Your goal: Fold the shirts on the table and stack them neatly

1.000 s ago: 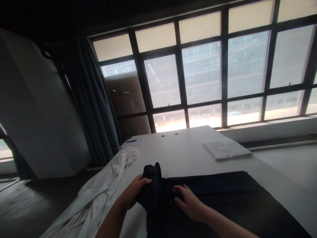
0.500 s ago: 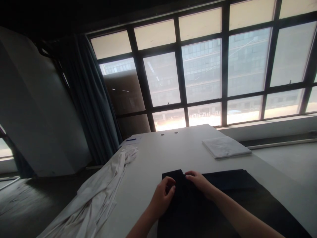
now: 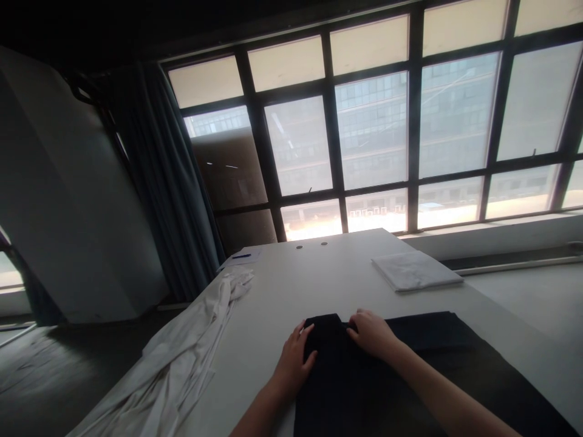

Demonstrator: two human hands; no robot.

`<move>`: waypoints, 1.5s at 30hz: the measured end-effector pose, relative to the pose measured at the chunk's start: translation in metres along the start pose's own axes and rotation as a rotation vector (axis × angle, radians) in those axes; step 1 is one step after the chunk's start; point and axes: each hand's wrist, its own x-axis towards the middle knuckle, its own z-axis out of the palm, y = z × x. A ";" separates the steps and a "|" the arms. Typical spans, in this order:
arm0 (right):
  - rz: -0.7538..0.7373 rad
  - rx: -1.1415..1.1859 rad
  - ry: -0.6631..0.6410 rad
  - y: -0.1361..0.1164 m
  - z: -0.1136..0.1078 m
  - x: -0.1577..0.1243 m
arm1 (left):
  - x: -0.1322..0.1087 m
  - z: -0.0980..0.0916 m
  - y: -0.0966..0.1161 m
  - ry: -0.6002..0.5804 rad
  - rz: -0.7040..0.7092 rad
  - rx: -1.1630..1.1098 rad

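Note:
A black piece of cloth (image 3: pixel 355 394), perhaps a garment, lies partly folded on the white table (image 3: pixel 291 285) in front of me. At its left edge is my left hand (image 3: pixel 293 361), fingers and thumb spread apart, the fingertips touching the folded part near its upper left corner. My right hand (image 3: pixel 372 334) is at the far edge of the cloth, just right of the folded part, with its fingers closed on the fabric. Its fingertips are partly lost against the dark cloth.
Crumpled pale cloth (image 3: pixel 182 358) runs along the table's left side. Beyond it, a blue pen (image 3: pixel 241 256) lies on paper. A folded white cloth (image 3: pixel 414 271) sits at the right. Large windows (image 3: pixel 371 130) and a dark curtain (image 3: pixel 170 182) stand behind.
My left hand has opened its fingers wider and moved slightly left. My right hand has shifted a little right. The folded part of the black cloth has moved slightly right.

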 end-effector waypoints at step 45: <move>0.061 -0.156 -0.274 -0.009 0.004 -0.002 | 0.004 -0.017 0.015 0.021 -0.030 -0.189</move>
